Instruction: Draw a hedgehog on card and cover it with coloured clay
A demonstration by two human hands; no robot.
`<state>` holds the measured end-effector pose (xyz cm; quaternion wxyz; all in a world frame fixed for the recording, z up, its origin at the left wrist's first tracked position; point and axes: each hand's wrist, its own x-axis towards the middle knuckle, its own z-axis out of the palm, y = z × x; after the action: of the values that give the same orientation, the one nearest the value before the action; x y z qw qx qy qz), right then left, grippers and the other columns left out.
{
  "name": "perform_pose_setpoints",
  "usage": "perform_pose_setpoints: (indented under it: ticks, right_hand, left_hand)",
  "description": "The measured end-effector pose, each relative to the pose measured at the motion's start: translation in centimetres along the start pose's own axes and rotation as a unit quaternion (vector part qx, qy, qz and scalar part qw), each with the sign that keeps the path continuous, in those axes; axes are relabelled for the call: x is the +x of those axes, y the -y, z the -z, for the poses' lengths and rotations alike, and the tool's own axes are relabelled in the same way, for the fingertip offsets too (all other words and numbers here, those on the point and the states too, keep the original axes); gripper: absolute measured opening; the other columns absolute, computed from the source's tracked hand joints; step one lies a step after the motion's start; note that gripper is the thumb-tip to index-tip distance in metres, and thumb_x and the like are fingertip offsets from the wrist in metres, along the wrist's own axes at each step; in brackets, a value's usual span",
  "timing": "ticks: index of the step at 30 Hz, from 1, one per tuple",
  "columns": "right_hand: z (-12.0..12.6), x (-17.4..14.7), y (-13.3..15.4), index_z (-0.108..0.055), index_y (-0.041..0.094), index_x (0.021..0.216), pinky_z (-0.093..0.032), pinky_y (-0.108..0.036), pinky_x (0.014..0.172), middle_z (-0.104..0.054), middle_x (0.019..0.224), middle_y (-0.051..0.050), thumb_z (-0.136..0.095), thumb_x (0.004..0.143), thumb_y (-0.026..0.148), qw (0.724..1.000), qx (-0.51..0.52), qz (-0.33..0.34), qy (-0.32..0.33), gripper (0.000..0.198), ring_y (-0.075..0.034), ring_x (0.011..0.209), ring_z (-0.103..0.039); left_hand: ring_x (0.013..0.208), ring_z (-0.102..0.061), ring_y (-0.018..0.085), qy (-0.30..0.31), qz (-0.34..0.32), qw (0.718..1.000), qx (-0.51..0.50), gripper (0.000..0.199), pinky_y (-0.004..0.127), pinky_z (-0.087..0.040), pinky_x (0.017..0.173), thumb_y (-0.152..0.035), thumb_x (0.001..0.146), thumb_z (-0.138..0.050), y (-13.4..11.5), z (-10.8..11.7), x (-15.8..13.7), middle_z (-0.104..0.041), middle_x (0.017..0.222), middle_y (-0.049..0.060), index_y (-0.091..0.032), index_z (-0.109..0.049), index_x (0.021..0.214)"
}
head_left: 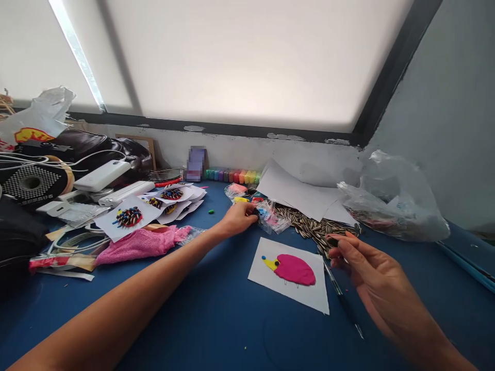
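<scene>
My left hand [238, 218] reaches to the clay packets in the middle of the table, fingers closed on a small black lump [256, 212], which looks like modelling clay. Between thumb and fingers of my right hand [373, 265] is a small dark piece [332, 241], too small to name surely. Below and between the hands lies a white paper card [263, 275] with a hedgehog of flat clay: a magenta body [296, 270], yellow snout, blue nose and black eye, with legs drawn in line. A pen [342, 296] lies along the card's right edge.
Striped sunflower seeds [309, 224] are heaped behind the card, partly under white sheets [297, 188]. Clay packets [270, 216] lie beside them. Finished hedgehog cards [129, 217], a pink cloth [143, 245] and cables crowd the left. A plastic bag [402, 206] stands right.
</scene>
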<state>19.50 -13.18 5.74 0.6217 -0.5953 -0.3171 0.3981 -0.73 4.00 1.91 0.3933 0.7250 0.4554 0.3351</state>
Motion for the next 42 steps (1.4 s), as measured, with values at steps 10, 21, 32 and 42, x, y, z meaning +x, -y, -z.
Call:
perform_pose_setpoints:
  ticks: [10, 21, 32, 42]
  right_hand:
    - [0.5, 0.1, -1.0, -0.081, 0.029, 0.078, -0.056, -0.024, 0.070, -0.072, 0.099, -0.004, -0.084, 0.060, 0.053, 0.985, -0.113, 0.116, 0.065, 0.030, -0.017, 0.084, -0.065]
    - [0.8, -0.3, -1.3, -0.075, 0.028, 0.073, -0.053, -0.026, 0.059, -0.068, 0.088, -0.004, -0.068, 0.081, 0.046, 0.884, -0.329, 0.329, 0.055, 0.021, -0.021, 0.088, -0.066]
    - [0.7, -0.1, -1.8, -0.057, 0.025, 0.073, -0.050, -0.030, 0.059, -0.064, 0.075, 0.000, -0.064, 0.081, 0.057, 0.858, -0.400, 0.318, 0.043, 0.034, -0.017, 0.065, -0.061]
    - [0.8, -0.3, -0.3, -0.066, 0.024, 0.097, -0.045, -0.031, 0.054, -0.064, 0.067, -0.001, -0.064, 0.076, 0.067, 0.875, -0.406, 0.257, 0.051, 0.049, -0.019, 0.059, -0.060]
  left_hand:
    - [0.081, -0.064, 0.015, 0.219, -0.036, 0.966, -0.135, 0.031, 0.029, -0.050, 0.075, -0.035, 0.095, -0.053, -6.8, -3.0, -4.7, -0.072, 0.094, 0.010, -0.010, -0.071, 0.097]
    - [0.074, -0.063, 0.012, 0.323, 0.064, 0.898, -0.293, 0.040, 0.026, -0.048, 0.075, -0.040, 0.098, -0.048, -8.1, -4.0, -6.9, -0.069, 0.087, 0.010, -0.008, -0.071, 0.100]
    - [0.075, -0.065, 0.014, 0.369, 0.031, 0.891, -0.261, 0.047, 0.030, -0.049, 0.082, -0.050, 0.095, -0.049, -7.7, -4.4, -7.1, -0.069, 0.078, 0.008, -0.008, -0.071, 0.097]
    - [0.075, -0.068, 0.015, 0.398, -0.004, 0.879, -0.263, 0.047, 0.033, -0.052, 0.086, -0.050, 0.097, -0.046, -7.3, -3.0, -5.8, -0.073, 0.089, 0.010, -0.011, -0.072, 0.103]
